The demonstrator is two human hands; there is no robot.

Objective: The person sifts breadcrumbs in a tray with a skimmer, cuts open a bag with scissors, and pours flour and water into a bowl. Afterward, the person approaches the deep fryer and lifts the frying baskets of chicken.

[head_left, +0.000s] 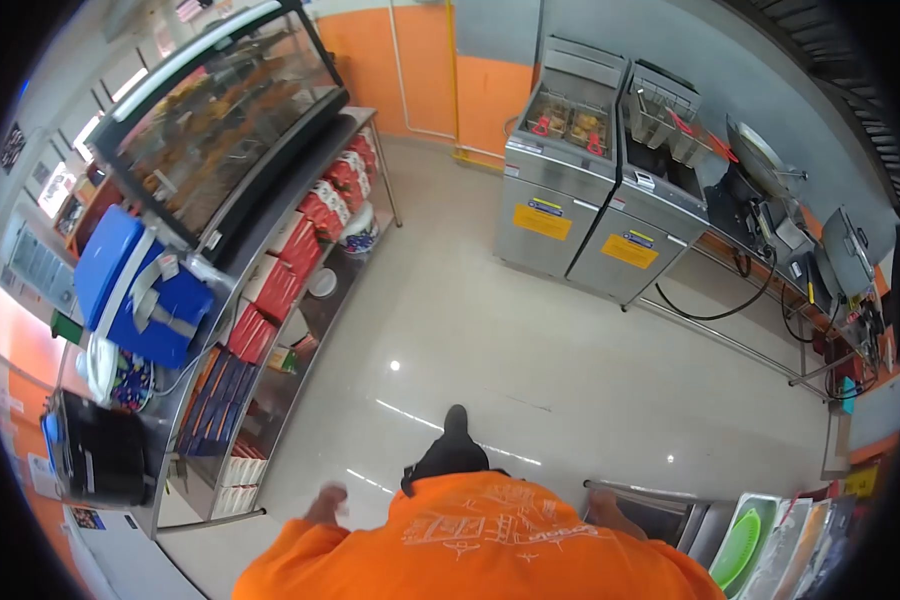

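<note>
My left hand [327, 503] hangs low beside the orange shirt [470, 535], over the floor. It is smeared by motion, its fingers cannot be made out, and no object shows in it. My right hand [610, 512] is on the other side of my body, close to the metal edge of a low stand [660, 492]. Its fingers are mostly hidden, and I cannot tell whether it touches that edge. One dark shoe [456, 420] points forward on the pale tiles.
Left, a steel shelf unit [300, 385] bears a glass food display [230, 125], a blue box [135, 290] and red packages [285, 260]. Two steel fryers [560, 185] with baskets stand ahead. A steel counter [735, 245] with a hose runs right. A green basket [740, 550] is at lower right.
</note>
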